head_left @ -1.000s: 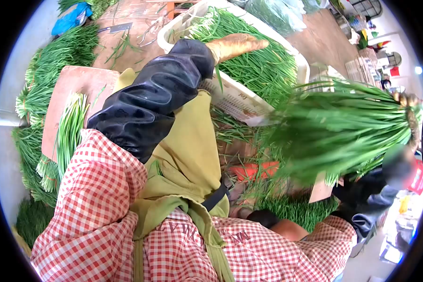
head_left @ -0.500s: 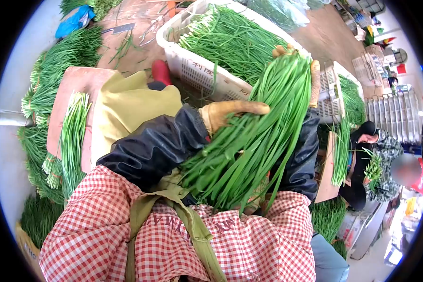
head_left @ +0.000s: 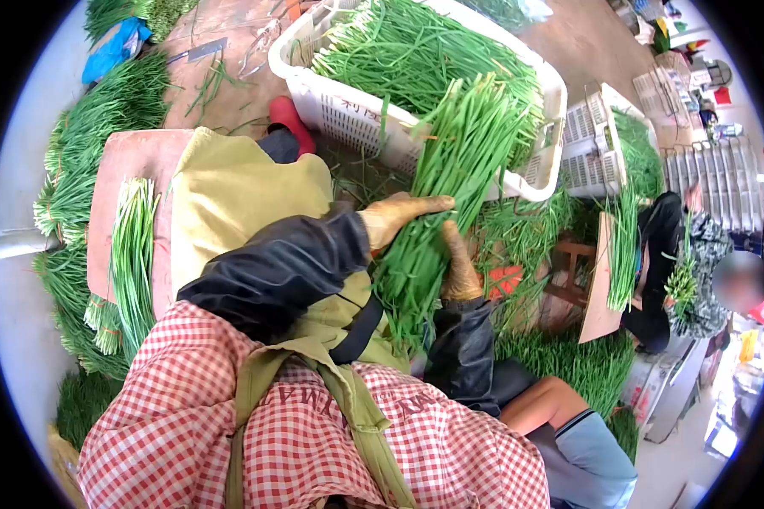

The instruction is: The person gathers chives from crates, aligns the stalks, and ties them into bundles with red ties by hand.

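A long bunch of green stalks (head_left: 463, 144) lies between my gloved hands, its pale ends over the near edge of a white plastic crate (head_left: 356, 123) and its leafy ends hanging toward my lap. My left hand (head_left: 399, 219), in a tan glove, is wrapped round the bunch from its left side. Against the right side, my right hand (head_left: 460, 265) grips the leafy part, with some fingers hidden behind the leaves. More green stalks (head_left: 407, 55) fill the crate.
At left, a reddish board (head_left: 163, 153) bears a smaller bunch (head_left: 133, 254), beside piled bundles (head_left: 102, 136). A red boot (head_left: 290, 125) stands near the crate. To the right are a second crate (head_left: 587, 140), an upright board (head_left: 601, 288) and a seated co-worker (head_left: 703, 254).
The bunch swung in from the far right, then its pale ends came into view over the crate. My right hand moved from the bunch's upper end down to its leafy part.
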A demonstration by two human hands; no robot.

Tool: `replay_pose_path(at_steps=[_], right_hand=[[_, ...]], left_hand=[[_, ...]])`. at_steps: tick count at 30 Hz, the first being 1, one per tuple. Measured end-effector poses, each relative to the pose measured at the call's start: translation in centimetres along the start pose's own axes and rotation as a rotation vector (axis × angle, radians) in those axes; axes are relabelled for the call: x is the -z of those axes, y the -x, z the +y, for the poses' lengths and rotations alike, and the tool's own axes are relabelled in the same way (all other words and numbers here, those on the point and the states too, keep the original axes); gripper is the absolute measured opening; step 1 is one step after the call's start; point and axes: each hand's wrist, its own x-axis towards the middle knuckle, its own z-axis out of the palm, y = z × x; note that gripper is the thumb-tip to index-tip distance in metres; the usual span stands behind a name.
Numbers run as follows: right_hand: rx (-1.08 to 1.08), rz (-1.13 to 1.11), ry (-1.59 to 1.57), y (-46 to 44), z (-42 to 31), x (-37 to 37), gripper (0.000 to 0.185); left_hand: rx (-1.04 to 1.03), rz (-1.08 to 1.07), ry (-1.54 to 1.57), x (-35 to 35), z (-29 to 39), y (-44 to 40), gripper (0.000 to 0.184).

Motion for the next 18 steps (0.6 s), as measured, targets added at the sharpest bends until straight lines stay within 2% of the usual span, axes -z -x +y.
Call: replay_pose_path(at_steps=[1,2,3,5,6,7,9,11,12,13,15,16,17,18], right_hand=[[-0.061,-0.058,0.039,0.3,0.5,0.1,0.057],[-0.006,0.022,0.132,0.6,1.8,-0.3,0.052],[0.003,0.068,0.237,1.1,2.8,-1.1,0.050],[0.098,0.008,0.310,0.9,5.0,-1.3,0.047],[0.270,0.029,0.372,0.4,5.3,-2.0,0.041],[0.271,0.031,0.370,0.2,4.8,-2.1,0.041],[0.469,0.061,0.395,1.2,1.6,-5.3,0.035],[0.508,0.095,0.345,1.8,-1.2,-7.5,0.034],[0.489,0.095,0.328,1.8,-1.7,-7.4,0.033],[0.472,0.095,0.310,1.8,-1.9,-7.3,0.032],[0.424,0.083,0.281,1.6,-0.8,-6.9,0.032],[0.374,0.069,0.251,1.3,0.0,-6.6,0.032],[0.339,0.051,0.253,1.4,0.9,-6.3,0.034],[0.198,0.023,0.179,0.9,2.1,-4.8,0.033]], left_hand=[[0.096,0.021,0.012,0.1,0.2,0.9,0.056],[0.164,0.046,-0.125,0.5,0.0,1.1,0.061],[0.166,-0.049,-0.109,0.1,0.3,2.1,0.070],[0.119,-0.016,-0.260,0.4,-0.8,2.9,0.080],[0.056,-0.090,-0.321,-1.1,0.5,3.6,0.087],[0.058,-0.090,-0.322,-1.9,1.1,3.4,0.087],[-0.130,-0.196,-0.406,-3.1,2.2,2.3,0.090],[-0.213,-0.135,-0.438,-5.4,4.2,1.8,0.090],[-0.279,-0.120,-0.402,-6.2,4.6,1.8,0.081],[-0.281,-0.122,-0.402,-6.0,4.2,1.9,0.081],[-0.297,-0.111,-0.232,-4.8,2.7,2.2,0.069],[-0.038,-0.074,-0.101,-3.7,2.0,2.7,0.058],[0.061,-0.048,-0.056,-2.5,1.3,3.5,0.055],[0.180,-0.012,-0.036,-1.5,0.6,4.1,0.054]])
